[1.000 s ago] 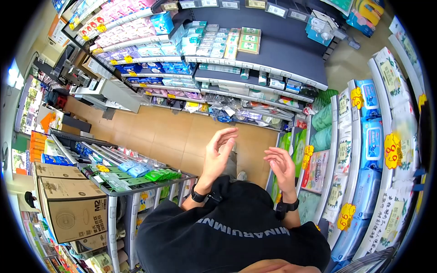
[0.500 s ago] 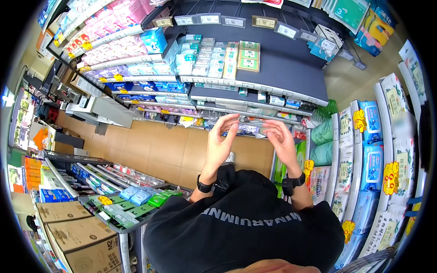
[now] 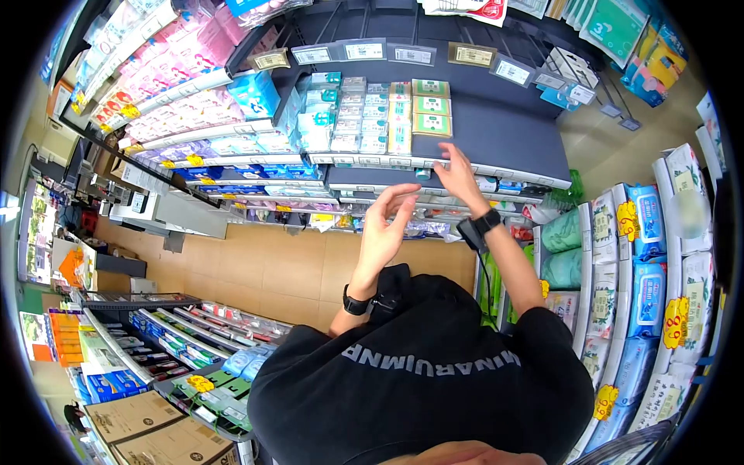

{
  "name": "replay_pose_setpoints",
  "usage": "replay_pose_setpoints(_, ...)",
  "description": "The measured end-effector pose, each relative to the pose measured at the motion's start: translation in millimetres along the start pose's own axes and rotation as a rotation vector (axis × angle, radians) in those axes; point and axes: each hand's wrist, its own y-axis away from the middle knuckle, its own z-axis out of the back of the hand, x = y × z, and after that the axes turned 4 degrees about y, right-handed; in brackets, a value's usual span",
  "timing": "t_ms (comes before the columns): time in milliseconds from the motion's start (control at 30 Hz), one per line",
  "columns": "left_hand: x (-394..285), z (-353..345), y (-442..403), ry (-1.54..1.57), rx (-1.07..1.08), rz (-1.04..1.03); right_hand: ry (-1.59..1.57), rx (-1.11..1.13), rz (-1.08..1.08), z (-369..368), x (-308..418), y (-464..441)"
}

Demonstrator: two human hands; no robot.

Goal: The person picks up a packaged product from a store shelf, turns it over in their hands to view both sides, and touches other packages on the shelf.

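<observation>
My right hand (image 3: 459, 177) reaches up toward the dark shelf (image 3: 504, 128), its fingers apart and nothing in them. The fingertips are nearest the shelf's front edge, just below a column of small green and tan packs (image 3: 432, 106). Lower and to the left is my left hand (image 3: 387, 229), with fingers curved, thumb apart and no object held. Rows of small white and teal packs (image 3: 360, 116) stand left of the green ones. Black bands circle both wrists; a cord hangs from the right one.
Pink packages (image 3: 190, 54) fill the shelves on the left. Price tags (image 3: 364, 51) hang from hooks above. Blue wipes packs (image 3: 649, 298) line the right-hand shelves. Cardboard boxes (image 3: 174, 442) sit at lower left, and the tiled floor (image 3: 256, 271) lies below.
My right hand has moved up and left, toward the shelf edge, with the arm stretched farther. My left hand has shifted slightly right and down. The view has shifted a little.
</observation>
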Motion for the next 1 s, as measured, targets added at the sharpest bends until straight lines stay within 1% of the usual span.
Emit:
replay_pose_setpoints(67, -1.5, 6.4, -8.5, 0.057, -0.017, -0.01, 0.176, -0.052, 0.075, -14.7, -20.7, -25.5)
replay_pose_setpoints(133, -1.0, 13.1, -15.0, 0.063, -0.022, -0.013, 0.225, -0.073, 0.077, -24.9, -35.3, -42.5)
replay_pose_setpoints(200, -0.9, 19.9, -23.9, 0.047, -0.025, -0.024, 0.347, -0.058, 0.072, -33.9, -51.0, -63.5)
replay_pose_setpoints(367, -0.6, 27.9, -32.4, 0.034, -0.042, -0.032, 0.454, -0.041, 0.021, -41.9, -54.3, -81.5)
replay_pose_setpoints(433, -0.1, 30.9, -35.0, 0.1, -0.09, -0.072, 0.518, -0.045, 0.036, -44.2, -54.8, -86.4)
replay_pose_setpoints(567, 4.3, 39.4, -41.7, 0.109, -0.115, -0.085, 0.541, -0.044, 0.04, -51.6, -62.0, -91.9)
replay_pose_setpoints(733, 5.9, 41.9, -50.4, 0.082, -0.136, -0.081, 0.615, -0.045, 0.098, -55.2, -64.9, -86.0)
replay_pose_setpoints(1000, 17.1, 48.5, -59.3, 0.057, -0.155, -0.058, 0.621, -0.041, 0.127, -55.3, -66.4, -83.1)
